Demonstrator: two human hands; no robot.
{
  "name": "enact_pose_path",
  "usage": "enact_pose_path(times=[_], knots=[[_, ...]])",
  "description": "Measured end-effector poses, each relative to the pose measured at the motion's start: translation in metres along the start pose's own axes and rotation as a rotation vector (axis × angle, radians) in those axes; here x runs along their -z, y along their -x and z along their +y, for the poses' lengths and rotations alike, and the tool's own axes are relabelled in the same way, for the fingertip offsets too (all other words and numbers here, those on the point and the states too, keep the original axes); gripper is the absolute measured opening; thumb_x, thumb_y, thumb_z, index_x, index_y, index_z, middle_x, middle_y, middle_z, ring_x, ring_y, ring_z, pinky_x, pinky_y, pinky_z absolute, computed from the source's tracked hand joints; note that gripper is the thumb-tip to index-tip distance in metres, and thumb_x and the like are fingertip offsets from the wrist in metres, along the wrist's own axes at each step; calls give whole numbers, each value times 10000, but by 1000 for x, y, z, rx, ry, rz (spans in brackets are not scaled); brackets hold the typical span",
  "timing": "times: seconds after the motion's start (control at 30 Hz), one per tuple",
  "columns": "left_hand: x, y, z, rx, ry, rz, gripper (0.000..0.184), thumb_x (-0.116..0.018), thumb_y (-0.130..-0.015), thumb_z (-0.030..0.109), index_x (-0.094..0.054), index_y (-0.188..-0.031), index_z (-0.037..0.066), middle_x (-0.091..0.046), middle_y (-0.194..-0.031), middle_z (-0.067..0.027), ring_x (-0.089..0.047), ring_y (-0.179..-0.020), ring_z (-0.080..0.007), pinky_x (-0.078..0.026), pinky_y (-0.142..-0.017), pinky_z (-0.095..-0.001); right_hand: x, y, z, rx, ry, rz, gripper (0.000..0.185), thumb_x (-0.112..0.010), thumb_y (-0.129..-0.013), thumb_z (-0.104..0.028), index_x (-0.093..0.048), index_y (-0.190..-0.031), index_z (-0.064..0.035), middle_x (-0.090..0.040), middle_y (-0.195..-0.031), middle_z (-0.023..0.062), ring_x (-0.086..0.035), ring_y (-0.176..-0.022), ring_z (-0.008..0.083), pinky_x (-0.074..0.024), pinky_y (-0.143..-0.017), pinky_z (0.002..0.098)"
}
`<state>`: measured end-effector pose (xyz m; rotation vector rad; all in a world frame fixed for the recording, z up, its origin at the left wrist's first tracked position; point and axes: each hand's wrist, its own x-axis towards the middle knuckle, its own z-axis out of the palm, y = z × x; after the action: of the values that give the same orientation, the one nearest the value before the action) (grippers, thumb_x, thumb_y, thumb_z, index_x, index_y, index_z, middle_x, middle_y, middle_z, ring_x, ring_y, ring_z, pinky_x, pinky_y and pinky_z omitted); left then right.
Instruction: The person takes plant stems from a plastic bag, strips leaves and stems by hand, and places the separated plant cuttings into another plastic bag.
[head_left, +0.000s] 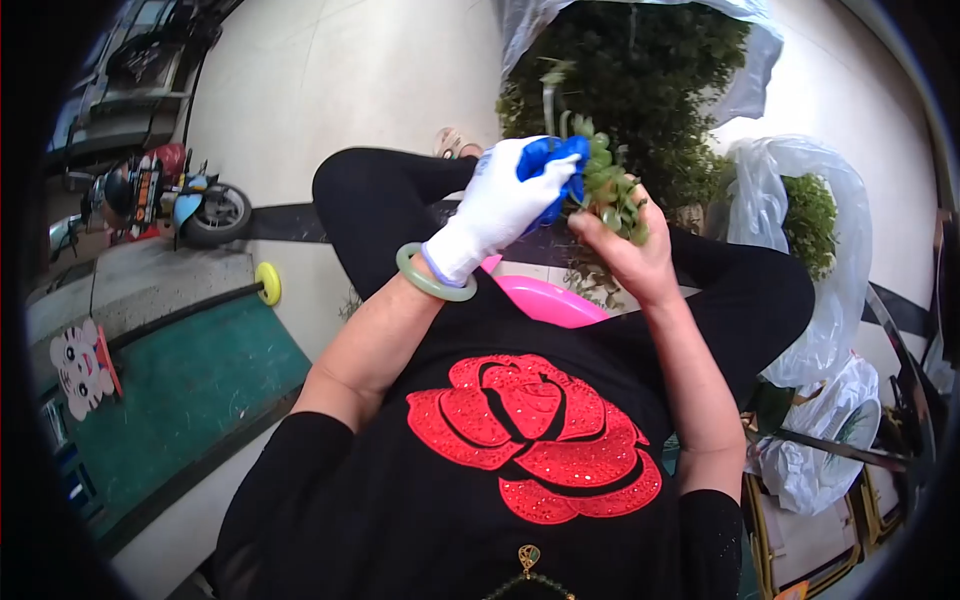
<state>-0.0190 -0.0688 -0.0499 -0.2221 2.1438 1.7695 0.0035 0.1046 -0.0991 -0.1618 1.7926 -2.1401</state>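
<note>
My left hand (520,195) wears a white glove with blue fingertips, and its fingers are closed on a bunch of leafy green stems (608,185). A pale green bangle circles that wrist. My bare right hand (640,250) holds the same bunch from the right side, its thumb and fingers round the lower leaves. The bunch is above my lap. Below it shows part of a pink basin (555,302). Just beyond my hands lies a large heap of dark green plants (620,80) in clear plastic.
Right of my knee stands a clear plastic bag (845,240) with more greens (808,225). A white bag (820,440) lies nearer, by metal-framed furniture. At left are a green board (200,390), a cartoon cat figure (82,370) and a toy motorbike (212,212).
</note>
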Motion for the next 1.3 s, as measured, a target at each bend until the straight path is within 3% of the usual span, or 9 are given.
enact_pose_path(times=[0.17, 0.43, 0.57, 0.8, 0.93, 1.03, 1.07, 1.17, 1.3], knots=[[-6, -15, -3, 22, 302, 21, 236, -550, -933, 225, -632, -982, 10, -586, -692, 12, -458, -505, -29, -368, -466, -189, 16, -7, -18, 590, 517, 226, 591, -752, -719, -74, -513, -1258, -104, -646, -1034, 109, -652, -890, 209, -514, -771, 326], [-44, -33, -2, 97, 258, -6, 201, -555, -934, 198, -637, -908, 16, -569, -686, 23, -471, -558, -22, -361, -487, -193, 55, -14, -43, 624, 1328, -55, 220, -696, -560, -186, -578, -729, -107, -618, -734, 26, -622, -710, 216, -471, -622, 345], [-59, -57, -3, -207, -301, 28, 259, -589, -907, 208, -605, -734, 16, -539, -591, 9, -435, -535, -48, -361, -503, -244, 75, -17, -50, 399, 1151, -246, 101, -656, -637, -120, -573, -639, -63, -568, -544, 32, -592, -525, 221, -467, -531, 359], [-108, -76, 45, -364, -482, -105, 168, -574, -897, 110, -616, -821, -35, -602, -668, -22, -505, -620, -48, -418, -570, -234, 96, 13, -37, -327, -278, -96, 255, -671, -780, -215, -581, -623, -36, -528, -531, -33, -464, -443, 59, -346, -420, 238], [-133, -47, 102, -563, -306, -242, 117, -622, -821, 85, -608, -734, 6, -561, -601, -85, -544, -524, -214, -415, -517, -294, 116, 28, -50, 10, 169, -122, 170, -708, -714, -192, -613, -683, -55, -584, -603, 40, -555, -559, 118, -449, -530, 298], [-130, -58, 101, -813, -362, -200, 149, -670, -770, 101, -597, -853, 1, -608, -730, -125, -600, -631, -240, -455, -560, -324, 142, 20, -84, 479, 762, 234, 217, -722, -625, -110, -668, -835, -102, -645, -1006, 69, -596, -889, 255, -496, -673, 311], [-131, -64, 106, -814, -190, -159, 165, -626, -824, 132, -591, -900, -10, -629, -759, -124, -592, -627, -198, -460, -570, -295, 150, 13, -81, 628, 659, 317, 153, -709, -702, -90, -667, -847, -73, -662, -925, 63, -622, -798, 202, -496, -667, 285], [-123, -90, 116, -440, 215, -90, 258, -522, -939, 240, -593, -948, -8, -635, -788, -93, -552, -599, -119, -443, -573, -244, 152, 24, -102, -35, -376, 40, 175, -675, -838, -158, -624, -825, 9, -615, -750, -2, -556, -669, 53, -452, -623, 223], [-139, -125, 95, -173, 311, -46, 254, -537, -948, 286, -591, -919, 39, -584, -713, -40, -508, -557, -95, -412, -530, -232, 149, 16, -85, 90, -119, -45, 171, -641, -850, -187, -601, -775, -38, -541, -614, -2, -486, -552, 77, -400, -520, 251]])
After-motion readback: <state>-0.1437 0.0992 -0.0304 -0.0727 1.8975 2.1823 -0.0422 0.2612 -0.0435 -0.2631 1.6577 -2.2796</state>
